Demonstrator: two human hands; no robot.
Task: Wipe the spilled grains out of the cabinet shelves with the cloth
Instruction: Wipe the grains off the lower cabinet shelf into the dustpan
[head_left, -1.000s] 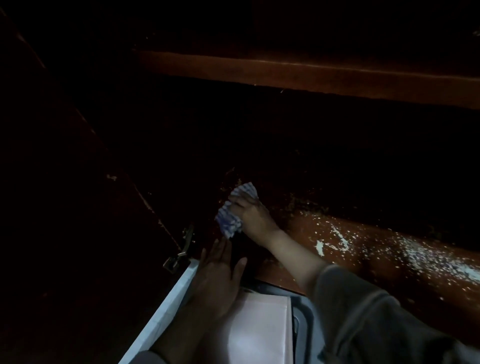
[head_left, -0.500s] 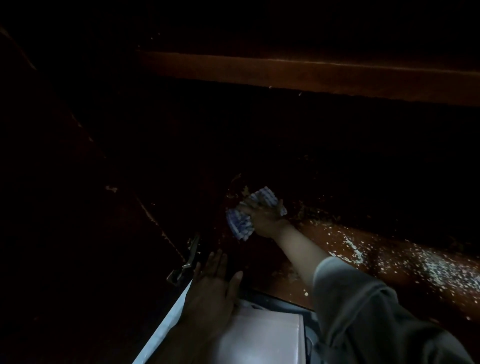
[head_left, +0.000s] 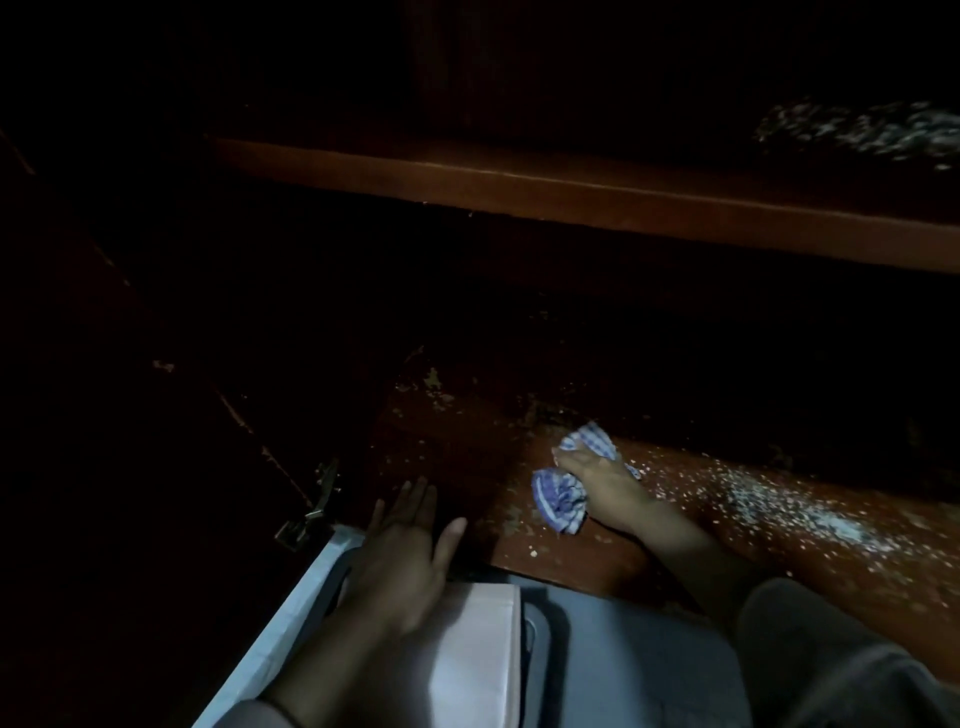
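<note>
Dim cabinet interior, right hand (head_left: 610, 488) clutching a bunched blue-and-white cloth (head_left: 563, 498) on the lower shelf (head_left: 582, 558) at centre right of frame, white grains (head_left: 789, 506) scattered to its right, left hand (head_left: 402, 561) flat with fingers straight at lower centre, upper shelf (head_left: 519, 187) across the top

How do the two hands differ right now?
The right hand grips the checked cloth; the left hand is flat, holding nothing. The right hand is on the lower shelf beside the spilled grains; the left hand sits nearer, by its front edge. Both point inward.
</note>
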